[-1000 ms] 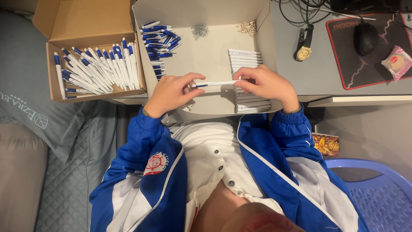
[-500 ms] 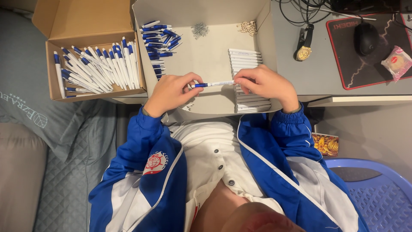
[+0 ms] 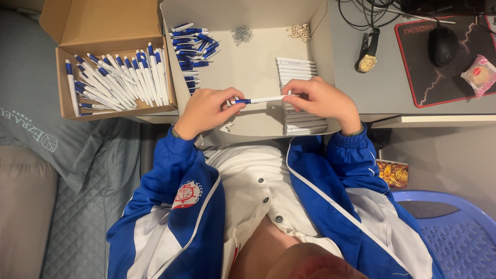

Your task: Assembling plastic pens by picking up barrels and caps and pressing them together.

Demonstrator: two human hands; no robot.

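A slim white plastic pen with a blue end [image 3: 261,99] lay level between both hands, over the open middle of a large pale cardboard box [image 3: 248,62] standing on the grey table [image 3: 392,88]. The left hand [image 3: 206,110] had its grip closed on the blue end, thumb and fingertips pinched round it. The right hand [image 3: 320,99] had its grip closed on the white end, fingers curled over the barrel. Just under the right hand, touching the box floor, sat a neat row of white pen barrels [image 3: 302,93]. Toward the far left corner of the same box lay a loose heap of blue pen parts [image 3: 191,49], with a small cluster of metal springs [image 3: 241,34] and a little pile of pale tips [image 3: 299,32] near the far wall. Beside it on the left, a smaller brown cardboard box [image 3: 111,28] held finished white-and-blue pens [image 3: 119,77]. A wristwatch [image 3: 367,59] and a black mouse [image 3: 443,45] on a red-edged pad rested on the table to the right.
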